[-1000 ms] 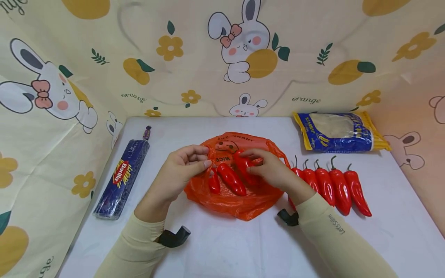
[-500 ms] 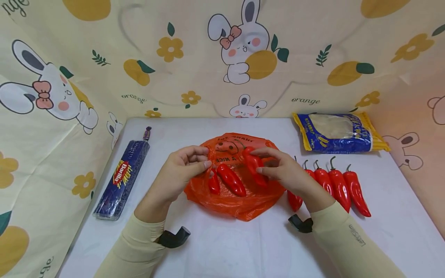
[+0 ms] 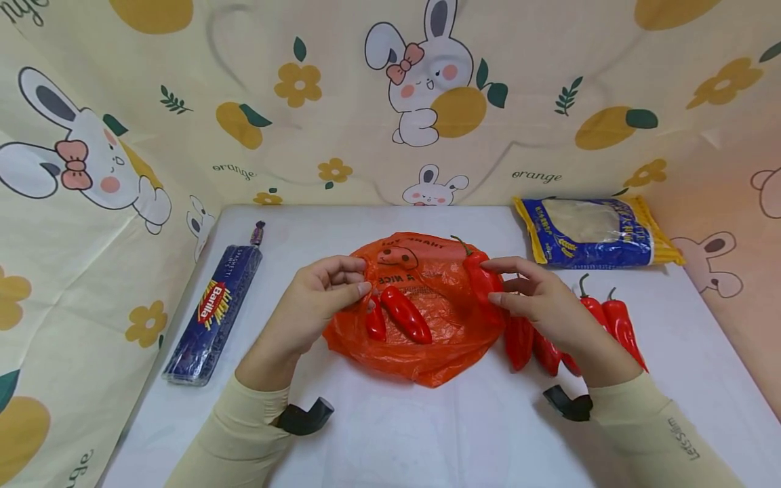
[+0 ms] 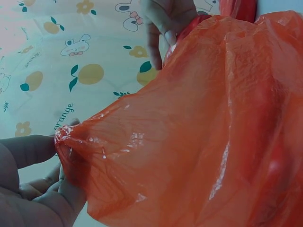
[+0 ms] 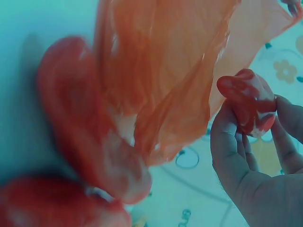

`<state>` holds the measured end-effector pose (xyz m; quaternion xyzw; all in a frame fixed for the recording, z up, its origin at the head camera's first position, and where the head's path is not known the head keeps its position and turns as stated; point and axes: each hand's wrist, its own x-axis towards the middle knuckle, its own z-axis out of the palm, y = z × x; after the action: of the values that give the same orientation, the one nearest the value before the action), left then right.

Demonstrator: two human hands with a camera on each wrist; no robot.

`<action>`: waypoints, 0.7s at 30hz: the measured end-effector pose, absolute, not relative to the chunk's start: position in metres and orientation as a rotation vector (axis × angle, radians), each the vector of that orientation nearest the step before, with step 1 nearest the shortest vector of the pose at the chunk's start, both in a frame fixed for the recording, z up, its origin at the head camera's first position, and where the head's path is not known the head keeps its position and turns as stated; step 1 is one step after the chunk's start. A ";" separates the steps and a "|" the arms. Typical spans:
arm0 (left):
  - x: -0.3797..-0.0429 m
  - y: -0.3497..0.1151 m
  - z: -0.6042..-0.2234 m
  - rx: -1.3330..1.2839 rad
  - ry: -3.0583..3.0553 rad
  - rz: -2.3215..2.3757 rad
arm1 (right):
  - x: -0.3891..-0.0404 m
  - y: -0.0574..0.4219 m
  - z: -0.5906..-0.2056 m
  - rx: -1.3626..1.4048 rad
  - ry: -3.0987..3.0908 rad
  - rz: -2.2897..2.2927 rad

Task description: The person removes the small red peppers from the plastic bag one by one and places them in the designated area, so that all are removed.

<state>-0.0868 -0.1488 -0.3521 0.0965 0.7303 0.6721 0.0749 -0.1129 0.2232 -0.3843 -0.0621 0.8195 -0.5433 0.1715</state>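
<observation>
My left hand [image 3: 323, 295] pinches the left edge of an orange-red plastic bag [image 3: 439, 362], and the left wrist view shows the film pulled to a point between thumb and fingers. Inside the bag lie two red chili peppers, one slanted [image 3: 405, 315] and one partly hidden [image 3: 375, 320] near the left fingers. Between its thumb and fingers, my right hand [image 3: 537, 298] holds another red chili pepper [image 3: 482, 285], stem up, at the bag's right side. In the right wrist view the held pepper [image 5: 251, 101] appears end-on, apart from the bag film.
Right of the bag, several red chili peppers [image 3: 622, 325] lie in a row, partly behind my right hand. A blue and yellow packet [image 3: 592, 234] lies at the back right. A blue spaghetti pack [image 3: 213, 312] lies on the white table [image 3: 390, 434] at left.
My right hand has moved right with its chili pepper, from over the middle of the bag to its right edge. The left hand and the two peppers in the bag stay put.
</observation>
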 end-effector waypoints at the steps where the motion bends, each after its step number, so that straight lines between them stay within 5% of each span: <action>1: -0.087 -0.149 -0.352 0.288 2.190 2.017 | -0.112 0.227 -0.384 -0.173 2.337 -1.536; 21: -0.087 -0.148 -0.352 0.294 2.173 2.038 | -0.090 0.316 -0.398 -0.061 2.564 -1.442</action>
<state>-0.0865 -0.1483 -0.3524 0.0980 0.7238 0.6790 0.0740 -0.0902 0.3161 -0.3978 -0.0205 0.8671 -0.4877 0.0995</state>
